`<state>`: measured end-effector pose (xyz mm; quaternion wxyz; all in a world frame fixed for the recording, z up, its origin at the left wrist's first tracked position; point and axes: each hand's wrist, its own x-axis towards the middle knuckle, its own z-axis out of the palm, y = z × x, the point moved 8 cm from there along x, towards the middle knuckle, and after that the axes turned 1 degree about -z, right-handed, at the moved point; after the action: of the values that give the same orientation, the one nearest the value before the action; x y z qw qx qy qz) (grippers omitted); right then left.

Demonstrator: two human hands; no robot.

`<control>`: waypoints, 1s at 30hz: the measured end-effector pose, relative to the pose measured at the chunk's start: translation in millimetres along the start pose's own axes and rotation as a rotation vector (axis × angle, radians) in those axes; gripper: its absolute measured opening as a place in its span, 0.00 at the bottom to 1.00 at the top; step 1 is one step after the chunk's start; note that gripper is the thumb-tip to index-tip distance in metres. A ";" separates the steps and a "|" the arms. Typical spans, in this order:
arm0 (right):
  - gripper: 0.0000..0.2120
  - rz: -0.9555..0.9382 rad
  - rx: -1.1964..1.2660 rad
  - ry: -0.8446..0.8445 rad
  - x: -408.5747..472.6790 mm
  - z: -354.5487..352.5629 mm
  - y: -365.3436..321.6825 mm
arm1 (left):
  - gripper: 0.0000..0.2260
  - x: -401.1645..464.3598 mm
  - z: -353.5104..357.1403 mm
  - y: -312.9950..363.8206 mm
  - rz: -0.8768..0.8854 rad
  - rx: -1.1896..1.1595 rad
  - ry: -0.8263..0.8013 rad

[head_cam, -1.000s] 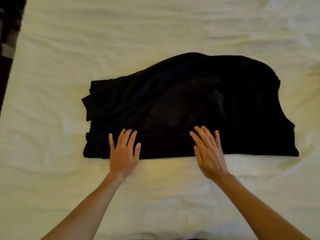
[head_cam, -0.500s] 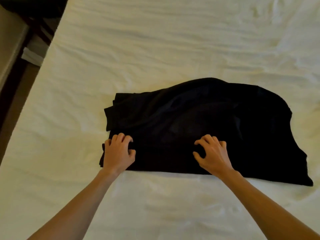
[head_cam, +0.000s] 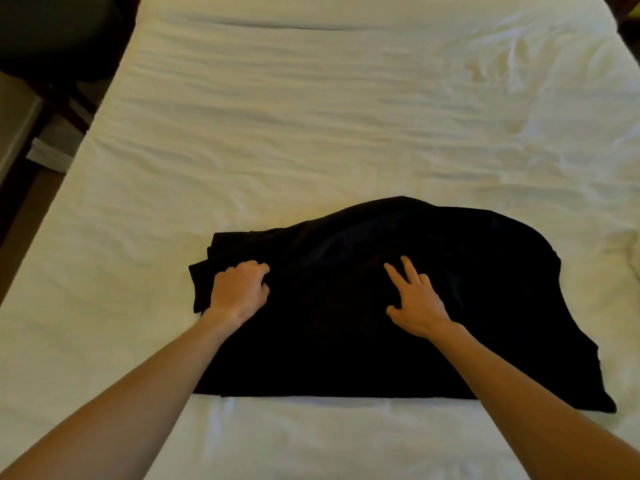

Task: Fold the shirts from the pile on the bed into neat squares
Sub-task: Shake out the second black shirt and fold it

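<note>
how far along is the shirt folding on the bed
Done: the black shirt lies on the white bed sheet folded into a wide band, with a straight near edge. In hand: the left hand curls its fingers into the layered left end, while the right hand rests on the middle. Left: it is not yet square, its far edge humps, and no finished shirts or pile show.

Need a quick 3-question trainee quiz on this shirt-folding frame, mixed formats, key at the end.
1. True or false: the black shirt lies on the white bed sheet.
2. Which hand has curled fingers on the shirt's edge? A) left hand B) right hand
3. Fill in: the right hand's first two fingers are ____.

Key: 1 true; 2 A; 3 extended
</note>
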<state>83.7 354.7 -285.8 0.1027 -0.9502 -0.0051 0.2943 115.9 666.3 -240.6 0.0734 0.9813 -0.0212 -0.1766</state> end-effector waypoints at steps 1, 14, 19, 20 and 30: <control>0.42 0.005 -0.026 -0.015 -2.3 4.0 -0.5 | 0.05 5.1 -11.1 3.1 -0.038 0.004 -0.022; 0.37 -0.091 0.244 -0.082 -1.5 3.2 11.0 | 0.24 69.9 -111.5 121.0 0.058 -0.431 0.414; 0.25 -0.095 0.322 0.658 -60.6 -53.6 72.9 | 0.24 5.3 21.2 181.1 0.120 -0.329 -0.017; 0.27 0.005 0.268 0.742 -75.3 -54.0 97.3 | 0.27 3.0 38.2 185.2 0.098 -0.287 -0.053; 0.38 0.469 0.213 0.351 -118.5 12.2 232.8 | 0.30 6.9 44.3 170.4 -0.277 -0.111 -0.180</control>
<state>-32.9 120.8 -275.6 0.1304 -0.9456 0.2629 0.1405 104.1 491.4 -258.3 0.1004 0.9495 0.1176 -0.2732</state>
